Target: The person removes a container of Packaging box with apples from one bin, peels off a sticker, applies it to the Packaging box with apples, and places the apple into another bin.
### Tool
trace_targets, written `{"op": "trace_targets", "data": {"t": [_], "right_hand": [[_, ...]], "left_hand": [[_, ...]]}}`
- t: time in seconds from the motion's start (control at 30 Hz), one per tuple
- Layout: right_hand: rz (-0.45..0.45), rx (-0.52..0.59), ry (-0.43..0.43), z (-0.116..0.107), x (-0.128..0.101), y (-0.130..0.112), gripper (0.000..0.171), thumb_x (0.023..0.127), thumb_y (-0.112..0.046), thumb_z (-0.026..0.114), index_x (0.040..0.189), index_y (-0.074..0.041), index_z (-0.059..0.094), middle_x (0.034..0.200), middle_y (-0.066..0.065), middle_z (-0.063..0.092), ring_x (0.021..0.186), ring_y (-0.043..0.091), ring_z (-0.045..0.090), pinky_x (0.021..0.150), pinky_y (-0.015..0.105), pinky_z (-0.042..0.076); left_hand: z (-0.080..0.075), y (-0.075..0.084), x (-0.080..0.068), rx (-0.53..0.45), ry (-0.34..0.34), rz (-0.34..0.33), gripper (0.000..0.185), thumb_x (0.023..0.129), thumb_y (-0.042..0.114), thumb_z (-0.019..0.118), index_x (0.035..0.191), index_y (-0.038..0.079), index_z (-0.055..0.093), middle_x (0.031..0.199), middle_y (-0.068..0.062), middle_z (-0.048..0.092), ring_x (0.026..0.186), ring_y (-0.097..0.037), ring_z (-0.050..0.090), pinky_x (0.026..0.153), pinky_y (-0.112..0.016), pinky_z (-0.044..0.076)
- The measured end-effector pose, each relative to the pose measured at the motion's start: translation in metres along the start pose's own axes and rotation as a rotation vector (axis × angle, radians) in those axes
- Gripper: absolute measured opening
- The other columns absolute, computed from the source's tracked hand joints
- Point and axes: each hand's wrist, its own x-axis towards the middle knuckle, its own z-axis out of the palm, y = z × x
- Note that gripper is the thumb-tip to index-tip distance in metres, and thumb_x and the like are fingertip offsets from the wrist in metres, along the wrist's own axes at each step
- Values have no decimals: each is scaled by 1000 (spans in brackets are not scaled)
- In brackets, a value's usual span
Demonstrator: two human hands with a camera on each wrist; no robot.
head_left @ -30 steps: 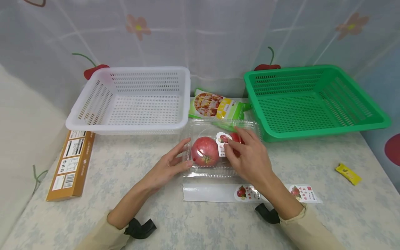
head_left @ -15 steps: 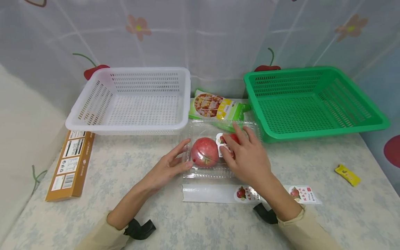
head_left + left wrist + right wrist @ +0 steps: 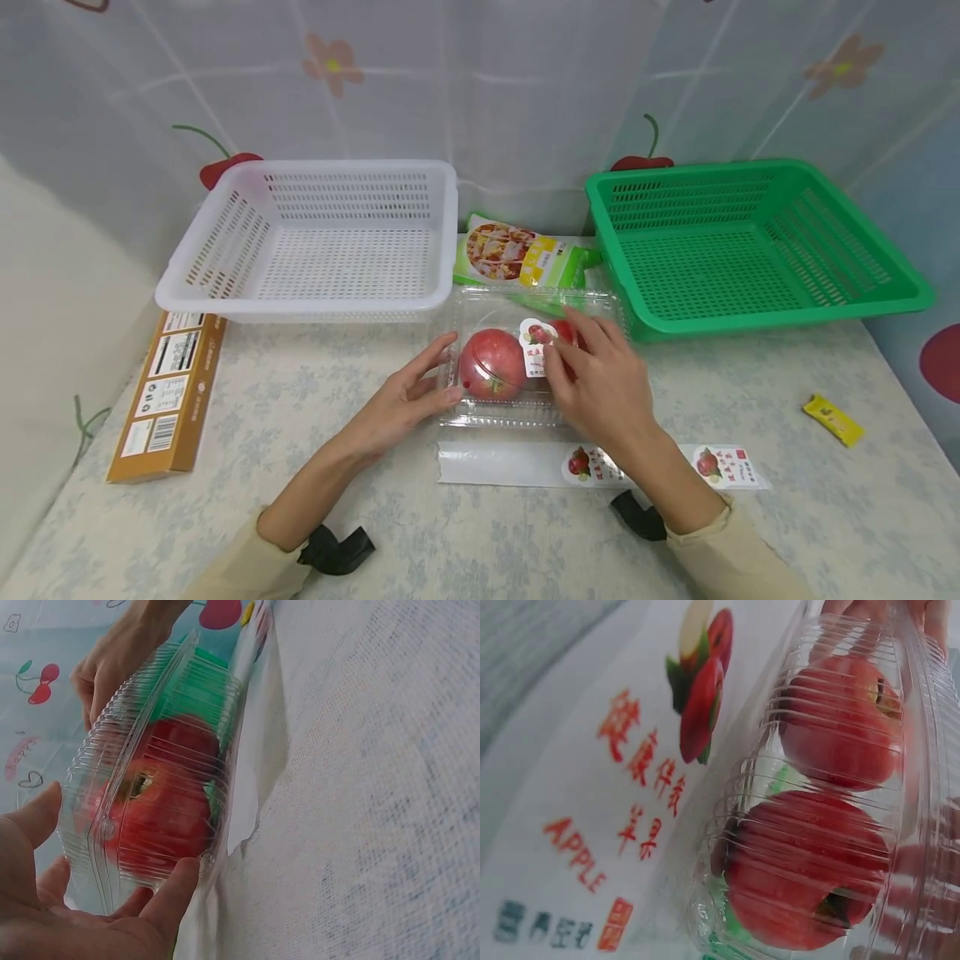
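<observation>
Since 0.5 s ago, drawn back a little toward the near edge of the lid: the right hand (image 3: 603,385), so more of the white label (image 3: 535,346) lies uncovered again, as 1.0 s ago. Otherwise unmoved: the clear clamshell box (image 3: 480,412) on the pale patterned table (image 3: 300,400), between the white basket (image 3: 247,300) and the green basket (image 3: 750,317), just in front of the snack packet (image 3: 517,254). Inside the box, 2 red apples: 1 (image 3: 491,363) in plain sight on the left, the other (image 3: 564,331) mostly hidden under the right hand. Resting against the box's left end with relaxed, nearly straight fingers and gripping nothing: the left hand (image 3: 401,400); seen from the left wrist, thumb and fingertips touching the ribbed plastic wall. Laid on the lid, fingers bent, fingertips on or pinching the label's right edge; cannot tell which. Just in front of the box, partly under the right forearm: a strip of backing paper (image 3: 510,462) carrying 2 more apple stickers. At the far left, lying flat: a brown carton (image 3: 168,396). Well apart on the right: a small yellow wrapper (image 3: 832,418).
</observation>
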Motion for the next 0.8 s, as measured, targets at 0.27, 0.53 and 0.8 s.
{"op": "trace_targets", "data": {"t": [0.27,0.53,0.8], "right_hand": [[-26,108,-81,-4,-2,5,24,87,-23,63,83,-6,80,126,21,61,111,38,55,77,53,53],[4,-1,-356,-8,2,3,46,91,-47,61,126,-18,70,151,18,40,135,43,35,105,63,30],[-121,98,-322,-7,0,5,44,91,-50,63,113,-15,77,152,11,41,138,34,33,108,59,29]], "left_hand": [[1,0,0,0,1,6,73,95,25,68,156,34,28,157,-10,26,142,-41,26,108,-53,35],[0,0,0,18,2,12,73,95,26,68,156,34,28,158,-10,26,143,-40,25,109,-54,32],[0,-3,-2,23,7,3,73,95,28,68,155,37,28,158,-10,26,142,-42,26,107,-56,34]]}}
